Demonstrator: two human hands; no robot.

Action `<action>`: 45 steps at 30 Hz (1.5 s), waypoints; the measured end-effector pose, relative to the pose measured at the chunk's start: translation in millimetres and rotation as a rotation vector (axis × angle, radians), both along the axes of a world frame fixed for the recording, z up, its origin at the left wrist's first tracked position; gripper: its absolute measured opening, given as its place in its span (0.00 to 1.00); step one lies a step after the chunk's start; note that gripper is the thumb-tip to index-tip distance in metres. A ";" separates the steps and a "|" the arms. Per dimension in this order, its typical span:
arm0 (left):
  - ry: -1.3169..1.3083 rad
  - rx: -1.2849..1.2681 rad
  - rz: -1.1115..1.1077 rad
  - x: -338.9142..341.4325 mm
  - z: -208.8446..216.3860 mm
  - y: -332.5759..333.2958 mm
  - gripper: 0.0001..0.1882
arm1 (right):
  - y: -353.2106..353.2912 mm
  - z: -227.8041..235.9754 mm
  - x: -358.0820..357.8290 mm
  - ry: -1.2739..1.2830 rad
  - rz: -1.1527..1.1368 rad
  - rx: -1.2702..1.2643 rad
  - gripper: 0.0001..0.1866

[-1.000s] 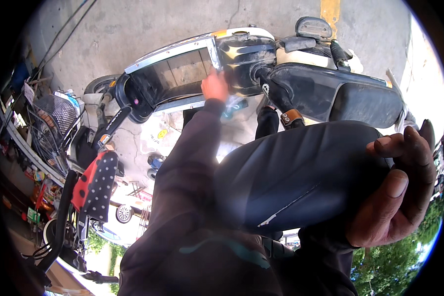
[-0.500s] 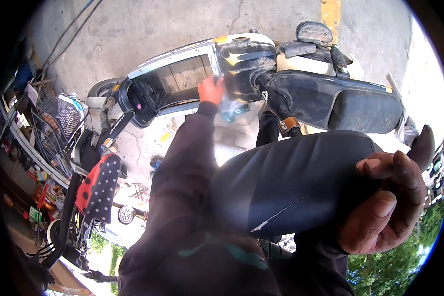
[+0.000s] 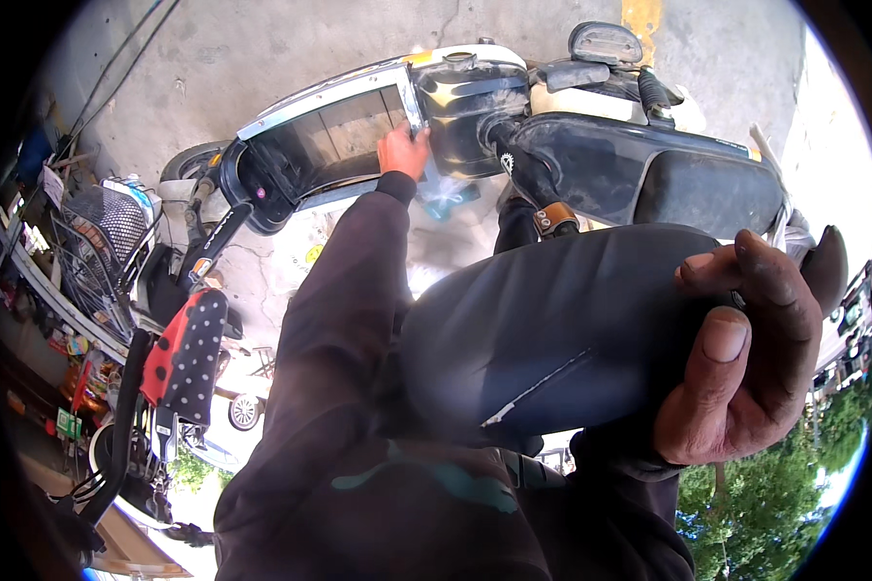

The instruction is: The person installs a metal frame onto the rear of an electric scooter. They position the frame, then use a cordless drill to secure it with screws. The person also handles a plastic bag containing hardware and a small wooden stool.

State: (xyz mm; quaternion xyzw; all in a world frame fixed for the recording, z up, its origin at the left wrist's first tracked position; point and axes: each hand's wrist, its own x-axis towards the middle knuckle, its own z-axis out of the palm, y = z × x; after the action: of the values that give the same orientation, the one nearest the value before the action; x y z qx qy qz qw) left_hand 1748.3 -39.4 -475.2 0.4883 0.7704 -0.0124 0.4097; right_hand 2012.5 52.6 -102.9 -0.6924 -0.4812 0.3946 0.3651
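Note:
A black electric scooter (image 3: 591, 155) lies sideways across the far ground. Its floor compartment (image 3: 339, 131) has a silver metal rim. My left hand (image 3: 402, 152) is closed by the compartment's right corner; what its fingers pinch is too small to make out. Close below it is a crumpled clear and teal plastic bag (image 3: 446, 197). In front of me a black padded seat (image 3: 543, 334), scuffed with a pale tear, fills the middle. At its right end is my right hand (image 3: 756, 368), palm turned up, fingers curled and thumb apart, nothing seen in it. Whether it bears on the seat is unclear.
A red and black polka-dotted cover (image 3: 184, 353) hangs on handlebars at the left. Behind it stand a wire basket (image 3: 116, 223) and mixed clutter. A brown strap-like piece (image 3: 557, 221) shows beyond the seat. A dusty black lamp-shaped part (image 3: 606, 44) lies past the scooter.
The whole scene has shifted slightly up and left in view. My left hand stays at the compartment corner and shows less blur. My right hand keeps its curled shape beside the seat.

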 end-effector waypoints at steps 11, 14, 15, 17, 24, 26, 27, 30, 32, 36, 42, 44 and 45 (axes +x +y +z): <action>0.222 -0.022 0.170 -18.6 104.0 -135.0 0.32 | 11.2 -20.3 -8.8 -0.288 0.110 0.300 0.11; 0.268 0.127 0.176 -19.5 195.8 -210.9 0.25 | 6.9 -8.8 -12.2 -0.432 0.182 0.173 0.14; 0.336 0.198 0.240 -27.4 210.6 -237.7 0.22 | 4.7 -8.8 -15.9 -0.487 0.200 0.186 0.15; 0.357 0.151 0.470 -39.2 229.7 -310.4 0.22 | 2.5 -6.7 -18.9 -0.535 0.240 0.147 0.17; 0.152 -0.014 1.146 27.9 230.7 -486.4 0.23 | 21.1 -21.2 -0.9 -0.696 0.491 0.062 0.26; 0.026 -0.005 1.193 50.3 222.6 -476.8 0.22 | 27.1 -19.7 11.5 -0.692 0.505 0.101 0.27; -0.016 0.009 1.199 66.0 215.7 -470.2 0.22 | 32.6 -23.4 18.1 -0.653 0.537 0.062 0.28; -0.071 0.194 1.164 117.0 186.1 -462.8 0.18 | 28.0 -23.3 11.6 -0.612 0.542 0.113 0.27; -0.104 0.193 1.052 141.5 171.0 -441.4 0.17 | 45.2 -23.2 40.2 -0.807 0.732 0.175 0.24; -0.163 0.183 0.921 211.6 140.3 -446.2 0.16 | 3.7 -14.2 23.9 -0.790 0.694 0.129 0.24; -0.435 0.051 1.060 241.3 90.9 -412.1 0.16 | -17.9 -19.7 22.0 -0.856 0.733 0.145 0.25; -0.486 0.119 1.102 244.3 70.9 -399.5 0.15 | -25.7 -19.2 19.1 -0.885 0.742 0.150 0.26; -0.468 0.152 1.046 244.1 59.0 -392.9 0.15 | -27.6 -19.2 16.5 -0.896 0.748 0.158 0.26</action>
State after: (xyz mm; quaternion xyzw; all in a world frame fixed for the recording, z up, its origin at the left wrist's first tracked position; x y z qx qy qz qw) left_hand 1992.4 -432.4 -416.2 0.0603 0.7969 0.3555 0.4847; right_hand 2028.9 25.0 -122.1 -0.5456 -0.8281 0.1284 0.0129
